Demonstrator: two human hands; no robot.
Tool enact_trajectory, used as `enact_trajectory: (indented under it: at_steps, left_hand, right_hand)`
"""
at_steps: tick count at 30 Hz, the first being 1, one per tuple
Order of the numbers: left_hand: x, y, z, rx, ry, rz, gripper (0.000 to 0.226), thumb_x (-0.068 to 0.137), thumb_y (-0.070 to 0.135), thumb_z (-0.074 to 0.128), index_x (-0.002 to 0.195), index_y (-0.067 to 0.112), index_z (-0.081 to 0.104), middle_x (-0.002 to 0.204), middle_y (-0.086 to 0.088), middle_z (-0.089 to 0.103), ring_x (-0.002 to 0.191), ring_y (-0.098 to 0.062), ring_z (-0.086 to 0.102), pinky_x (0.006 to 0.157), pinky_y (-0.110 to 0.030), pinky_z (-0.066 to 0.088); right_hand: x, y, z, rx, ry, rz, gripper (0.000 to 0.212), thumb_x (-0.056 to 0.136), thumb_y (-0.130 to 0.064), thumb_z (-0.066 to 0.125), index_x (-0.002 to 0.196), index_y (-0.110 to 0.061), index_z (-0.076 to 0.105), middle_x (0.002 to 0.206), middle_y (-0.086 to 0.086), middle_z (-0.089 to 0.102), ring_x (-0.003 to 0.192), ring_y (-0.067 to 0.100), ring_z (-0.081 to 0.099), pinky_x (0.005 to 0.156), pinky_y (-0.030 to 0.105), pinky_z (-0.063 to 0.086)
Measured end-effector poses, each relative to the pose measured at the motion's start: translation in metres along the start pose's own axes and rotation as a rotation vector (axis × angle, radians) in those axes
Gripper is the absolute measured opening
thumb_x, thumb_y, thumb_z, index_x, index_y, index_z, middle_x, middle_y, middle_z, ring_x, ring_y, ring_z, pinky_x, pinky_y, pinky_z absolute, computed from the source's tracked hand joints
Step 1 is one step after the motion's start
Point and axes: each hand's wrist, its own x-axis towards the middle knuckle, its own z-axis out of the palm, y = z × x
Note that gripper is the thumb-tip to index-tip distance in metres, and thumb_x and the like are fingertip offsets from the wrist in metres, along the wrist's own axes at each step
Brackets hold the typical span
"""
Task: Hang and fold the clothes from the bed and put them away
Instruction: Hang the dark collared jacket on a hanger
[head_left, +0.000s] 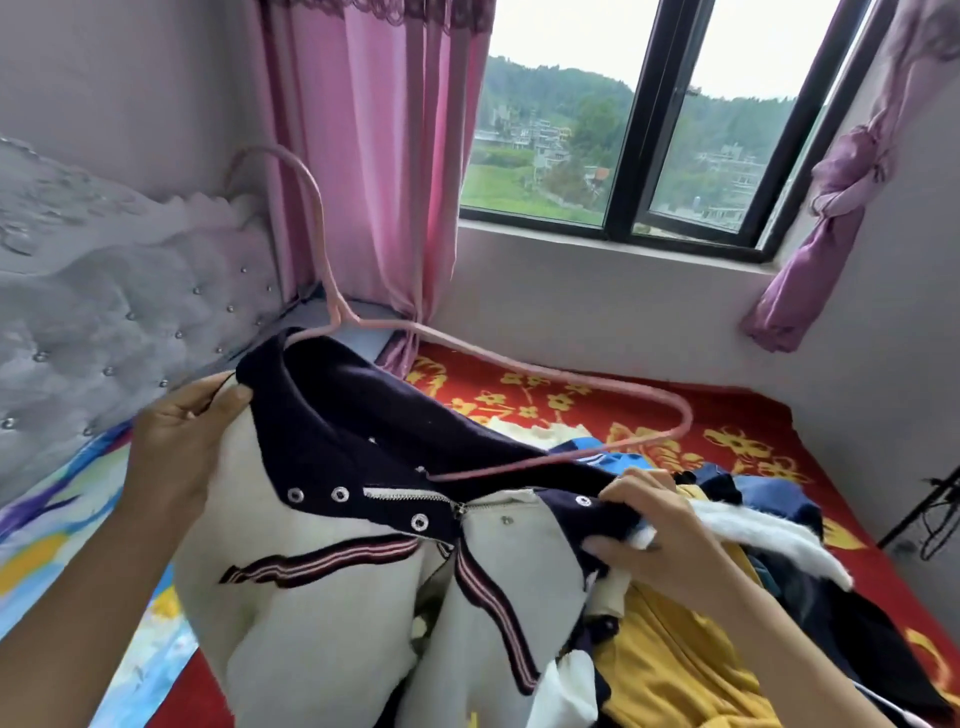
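Note:
A white jacket (311, 613) with a dark navy collar, metal snaps and striped trim hangs in front of me above the bed. A pink hanger (519, 361) sits partly inside it: its left arm is under the collar, its right arm and hook stick out. My left hand (179, 441) grips the left shoulder of the jacket at the collar edge. My right hand (654, 525) pinches the right end of the navy collar together with some white fabric. A pile of clothes (691, 654), yellow, blue and dark, lies on the bed below my right hand.
The bed has a red blanket (753, 415) with yellow flowers and a colourful sheet (47, 540) at the left. A grey tufted headboard (104, 312) stands at the left. Pink curtains (374, 156) flank a window (628, 130) ahead. A dark stand with cables (930, 509) is at the right wall.

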Motion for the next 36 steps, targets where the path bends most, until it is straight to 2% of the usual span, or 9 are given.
enact_trajectory:
  at_steps: [3,6,11,16,22,25,31,34,36]
  left_hand:
    - [-0.001,-0.011,-0.011,0.056,-0.043,-0.02,0.028,0.087,0.016,0.064,0.082,0.04,0.075,0.075,0.019,0.071,0.065,0.006,0.063,0.065,-0.011,0.052]
    - [0.0,-0.013,-0.009,0.034,-0.07,-0.036,0.015,0.081,0.026,0.068,0.089,0.037,0.075,0.082,0.016,0.073,0.07,0.003,0.065,0.069,-0.014,0.053]
    - [0.001,-0.012,0.001,0.053,-0.101,0.005,0.021,0.068,0.041,0.074,0.088,0.038,0.075,0.08,0.017,0.072,0.069,0.004,0.063,0.066,-0.013,0.053]
    - [0.0,-0.012,0.007,0.125,-0.159,-0.003,0.023,0.067,0.046,0.07,0.089,0.039,0.074,0.082,0.016,0.072,0.073,-0.003,0.065,0.073,-0.032,0.05]
    - [-0.005,-0.004,0.028,0.245,-0.247,0.149,0.042,0.098,0.017,0.047,0.093,0.053,0.067,0.081,0.027,0.069,0.071,0.011,0.061,0.064,-0.006,0.049]
    - [-0.001,-0.002,0.027,0.249,-0.222,0.191,0.048,0.096,0.009,0.05,0.092,0.055,0.067,0.083,0.03,0.068,0.073,0.015,0.06,0.067,-0.002,0.046]
    - [0.012,-0.012,0.001,0.385,-0.22,0.236,0.052,0.091,0.01,0.057,0.095,0.061,0.064,0.079,0.03,0.066,0.061,0.016,0.05,0.054,0.0,0.036]
    - [0.007,-0.011,-0.001,0.386,-0.254,0.298,0.021,0.088,0.033,0.061,0.102,0.047,0.068,0.079,-0.005,0.062,0.06,0.001,0.043,0.055,-0.017,0.033]
    - [0.002,-0.013,-0.001,0.423,-0.255,0.381,0.051,0.084,0.057,0.056,0.114,0.016,0.065,0.073,-0.025,0.048,0.064,-0.01,0.038,0.058,-0.019,0.03]
  right_hand:
    - [0.002,-0.022,-0.008,0.499,0.206,0.106,0.012,0.08,-0.036,0.052,0.089,-0.043,0.052,0.056,0.012,0.051,0.053,0.025,0.049,0.051,0.031,0.044]
    - [0.018,-0.04,0.0,0.648,0.589,0.16,0.047,0.083,-0.062,0.053,0.084,-0.016,0.047,0.06,-0.015,0.059,0.049,-0.004,0.048,0.049,0.009,0.041]
    - [0.037,-0.035,-0.003,0.711,1.204,0.413,0.028,0.08,-0.045,0.059,0.095,-0.022,0.057,0.046,-0.016,0.05,0.04,0.001,0.045,0.047,0.011,0.041]
    - [0.033,-0.019,-0.003,0.497,1.028,0.381,0.046,0.094,-0.027,0.054,0.048,-0.028,0.057,0.038,-0.012,0.046,0.037,0.002,0.042,0.047,0.012,0.039]
    - [0.007,-0.032,0.005,0.36,0.676,0.104,0.032,0.091,-0.029,0.048,0.062,-0.037,0.059,0.053,-0.025,0.054,0.047,-0.006,0.049,0.049,0.003,0.036]
    - [-0.004,-0.03,-0.002,0.156,0.492,-0.011,0.055,0.097,-0.04,0.044,0.054,-0.008,0.059,0.05,-0.008,0.048,0.045,0.006,0.039,0.049,0.012,0.031]
    - [0.005,-0.033,-0.02,-0.177,0.525,-0.223,0.063,0.101,-0.023,0.037,0.046,0.003,0.056,0.042,0.003,0.048,0.049,0.01,0.034,0.051,0.022,0.031]
    - [0.016,-0.034,-0.014,-0.245,0.54,-0.257,0.064,0.1,-0.021,0.037,0.04,0.0,0.045,0.037,0.003,0.04,0.039,0.011,0.031,0.049,0.026,0.032]
    - [0.023,-0.04,-0.01,-0.296,0.523,-0.28,0.064,0.099,-0.02,0.037,0.038,-0.002,0.039,0.036,0.003,0.035,0.033,0.018,0.03,0.044,0.033,0.031]
